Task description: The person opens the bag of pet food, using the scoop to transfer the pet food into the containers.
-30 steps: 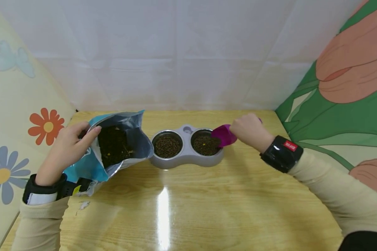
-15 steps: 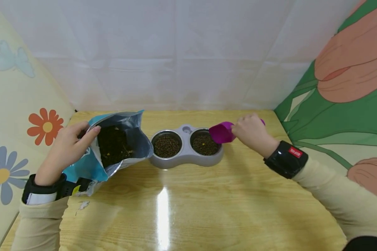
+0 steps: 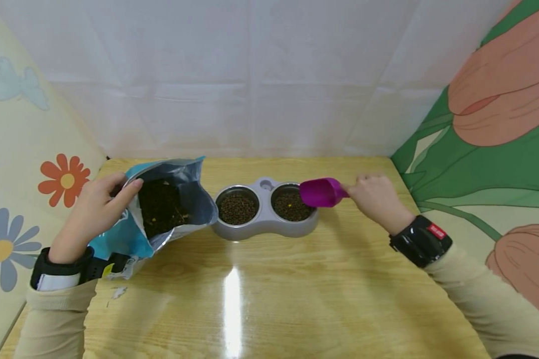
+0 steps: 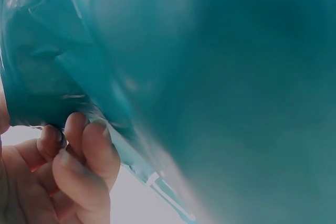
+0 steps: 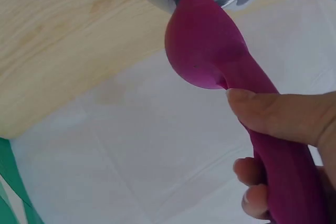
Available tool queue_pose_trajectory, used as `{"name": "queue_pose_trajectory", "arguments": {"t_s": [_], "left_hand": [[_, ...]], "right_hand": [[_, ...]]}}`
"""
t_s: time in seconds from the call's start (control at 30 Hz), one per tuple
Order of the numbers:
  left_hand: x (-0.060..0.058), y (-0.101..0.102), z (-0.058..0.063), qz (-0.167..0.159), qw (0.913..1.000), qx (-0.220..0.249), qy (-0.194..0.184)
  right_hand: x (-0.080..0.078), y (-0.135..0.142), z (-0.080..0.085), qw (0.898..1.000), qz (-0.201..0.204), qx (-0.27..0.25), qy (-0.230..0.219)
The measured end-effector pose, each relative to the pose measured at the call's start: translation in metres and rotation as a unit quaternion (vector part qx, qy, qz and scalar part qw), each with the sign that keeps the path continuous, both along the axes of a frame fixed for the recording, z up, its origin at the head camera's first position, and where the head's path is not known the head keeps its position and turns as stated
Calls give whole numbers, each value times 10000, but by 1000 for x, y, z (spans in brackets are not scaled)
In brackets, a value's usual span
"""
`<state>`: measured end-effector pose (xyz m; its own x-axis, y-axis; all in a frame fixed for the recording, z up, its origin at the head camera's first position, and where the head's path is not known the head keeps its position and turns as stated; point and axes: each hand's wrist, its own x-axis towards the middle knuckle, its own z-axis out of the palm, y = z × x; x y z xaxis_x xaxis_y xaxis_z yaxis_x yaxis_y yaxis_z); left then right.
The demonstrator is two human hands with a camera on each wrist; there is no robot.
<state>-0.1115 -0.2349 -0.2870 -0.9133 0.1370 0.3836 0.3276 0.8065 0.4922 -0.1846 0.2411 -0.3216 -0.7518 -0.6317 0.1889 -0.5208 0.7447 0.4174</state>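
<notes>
My right hand [image 3: 372,198] grips the handle of a purple scoop [image 3: 321,193], thumb along it in the right wrist view. The scoop's bowl looks bare inside and overlaps the right rim of the right-hand bowl [image 3: 292,205]. Both metal bowls sit in a grey double pet-bowl stand [image 3: 266,224] and hold brown kibble; a yellow speck lies in the right one. At the left, my left hand [image 3: 100,209] pinches the rim of a blue, silver-lined bag [image 3: 121,234], its mouth wide open over dark contents. In the left wrist view the blue bag [image 4: 220,87] fills most of the picture, above curled fingers [image 4: 84,177].
A wooden table [image 3: 287,299] carries everything, with glare near its middle. A small whitish mark [image 3: 119,292] lies at the front left. A white sheet [image 3: 251,89] rises behind, with painted panels [image 3: 498,119] at both sides.
My right hand has moved right and slightly towards me; the scoop has come up out of the right bowl's kibble and levelled. My left hand and the bag stay in place.
</notes>
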Motion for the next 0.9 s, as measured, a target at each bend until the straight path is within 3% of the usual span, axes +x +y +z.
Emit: {"name": "queue_pose_trajectory", "arguments": {"t_s": [0.23,0.4,0.6,0.9], "left_hand": [[0,-1,0,-16,10000,29,-43],[0,-1,-1,-46,10000,41,6],[-1,-1,-1,-55,9999,88,47],[0,-2,-2,-84,9999,113,100]], "right_hand": [[6,14,-11,9972,-37,-701,-253],[14,28,-21,9896,-278,-1248,-664],[23,44,-39,9711,-437,-2011,-1208],[42,59,-78,9325,-1002,-3207,-1325]]}}
